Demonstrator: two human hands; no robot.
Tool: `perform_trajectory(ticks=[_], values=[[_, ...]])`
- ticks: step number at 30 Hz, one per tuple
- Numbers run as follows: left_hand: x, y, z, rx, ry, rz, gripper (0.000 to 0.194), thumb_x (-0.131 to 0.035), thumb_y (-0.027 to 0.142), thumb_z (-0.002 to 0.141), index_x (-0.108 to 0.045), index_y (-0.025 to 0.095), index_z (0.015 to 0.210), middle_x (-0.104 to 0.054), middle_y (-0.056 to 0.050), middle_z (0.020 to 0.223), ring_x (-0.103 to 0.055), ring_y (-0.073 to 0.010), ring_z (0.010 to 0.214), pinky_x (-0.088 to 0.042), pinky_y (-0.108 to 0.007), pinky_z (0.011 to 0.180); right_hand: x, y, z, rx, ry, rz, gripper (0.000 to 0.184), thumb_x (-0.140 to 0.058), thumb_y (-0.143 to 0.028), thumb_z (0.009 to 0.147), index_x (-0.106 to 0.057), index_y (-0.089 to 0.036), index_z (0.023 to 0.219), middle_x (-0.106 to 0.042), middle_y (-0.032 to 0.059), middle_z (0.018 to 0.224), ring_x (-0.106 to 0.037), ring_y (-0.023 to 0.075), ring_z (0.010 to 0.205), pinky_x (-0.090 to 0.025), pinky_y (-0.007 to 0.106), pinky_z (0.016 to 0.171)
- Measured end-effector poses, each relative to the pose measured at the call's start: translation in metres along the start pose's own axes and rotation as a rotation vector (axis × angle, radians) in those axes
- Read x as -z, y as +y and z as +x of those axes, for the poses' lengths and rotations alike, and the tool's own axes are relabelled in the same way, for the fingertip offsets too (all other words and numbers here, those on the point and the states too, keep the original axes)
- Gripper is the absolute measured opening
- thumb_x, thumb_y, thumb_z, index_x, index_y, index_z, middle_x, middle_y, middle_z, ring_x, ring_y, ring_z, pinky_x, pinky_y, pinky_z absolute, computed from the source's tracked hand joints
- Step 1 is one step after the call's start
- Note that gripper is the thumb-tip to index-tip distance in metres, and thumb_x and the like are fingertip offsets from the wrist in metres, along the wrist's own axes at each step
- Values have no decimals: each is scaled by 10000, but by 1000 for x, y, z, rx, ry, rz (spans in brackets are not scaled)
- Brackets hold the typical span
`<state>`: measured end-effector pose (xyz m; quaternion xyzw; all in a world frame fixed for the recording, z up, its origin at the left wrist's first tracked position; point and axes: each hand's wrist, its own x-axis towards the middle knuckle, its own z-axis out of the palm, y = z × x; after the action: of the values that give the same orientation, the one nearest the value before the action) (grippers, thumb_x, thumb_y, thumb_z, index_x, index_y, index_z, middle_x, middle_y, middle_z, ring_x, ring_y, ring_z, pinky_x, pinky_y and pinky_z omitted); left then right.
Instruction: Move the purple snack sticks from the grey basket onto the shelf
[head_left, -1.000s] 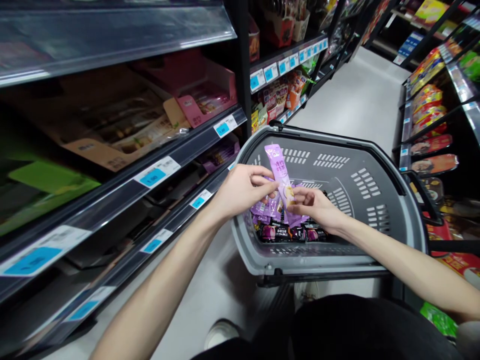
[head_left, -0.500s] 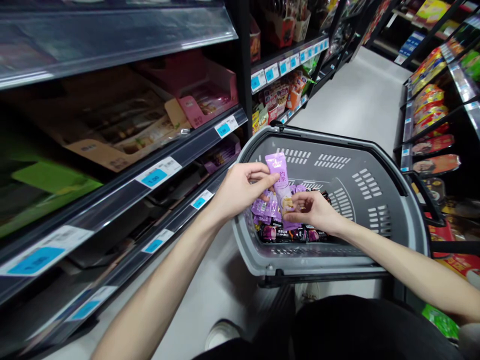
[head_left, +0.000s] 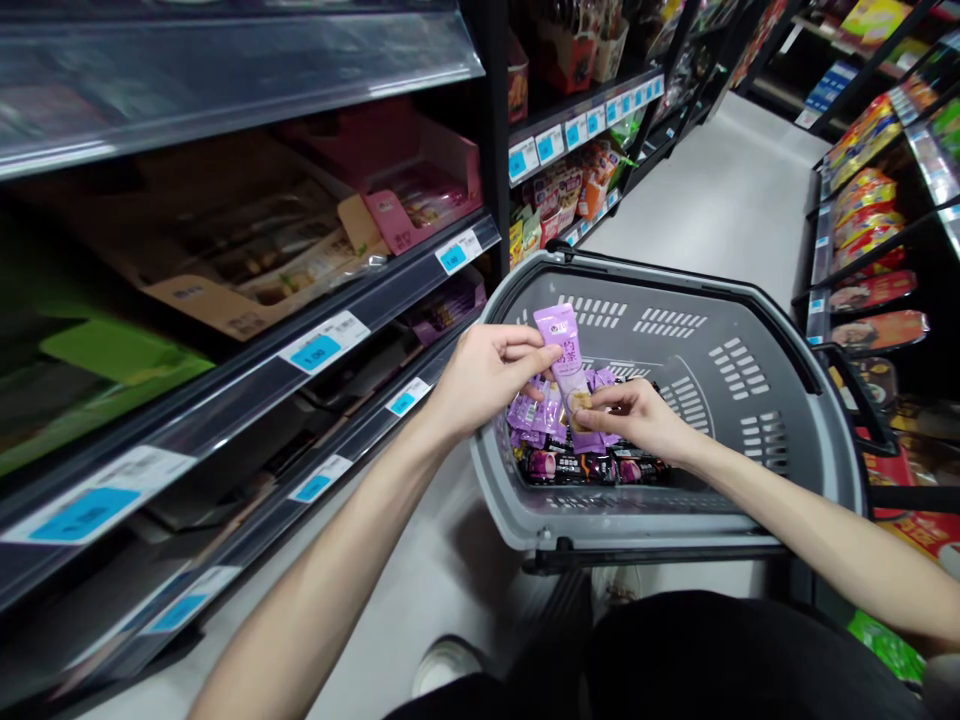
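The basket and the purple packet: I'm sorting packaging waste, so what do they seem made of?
Basket: probably moulded plastic, dull grey, judging by its slotted walls. Purple packet: likely thin printed film with a slight sheen; any foil lining can't be seen.

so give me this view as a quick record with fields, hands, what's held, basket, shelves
held: one purple packet, tilted, above the basket's contents
left hand: thumb and fingers on the packet's upper half
right hand: pinching the packet near its lower end
basket: grey basket with slotted walls
contents: more purple packets and dark packets, towards the basket's left end
left shelf: pink box and tan box, above blue-and-white price labels
beyond basket: pale floor
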<state>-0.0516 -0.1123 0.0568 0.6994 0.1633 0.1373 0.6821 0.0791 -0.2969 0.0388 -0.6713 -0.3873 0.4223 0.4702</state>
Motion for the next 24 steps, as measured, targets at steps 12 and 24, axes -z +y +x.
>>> perform_trajectory(ticks=[12, 24], values=[[1, -3, 2, -83, 72, 11, 411, -795, 513, 778, -610, 151, 715, -621, 13, 623, -624, -124, 559, -527, -239, 574, 9, 3, -2, -204, -192, 390, 330, -778, -283, 786, -764, -178, 1099, -683, -3, 701, -550, 114, 573, -368, 230, 492], [2, -2, 3, -88, -45, -23, 436, -743, 557, 825, -702, 127, 887, -724, -57, 731, -664, -157, 654, -542, -262, 617, 6, -2, -1, -197, -97, 368, 304, -912, -307, 701, -758, -170, 924, -608, -58, 645, -353, 30, 460, -224, 182, 407]])
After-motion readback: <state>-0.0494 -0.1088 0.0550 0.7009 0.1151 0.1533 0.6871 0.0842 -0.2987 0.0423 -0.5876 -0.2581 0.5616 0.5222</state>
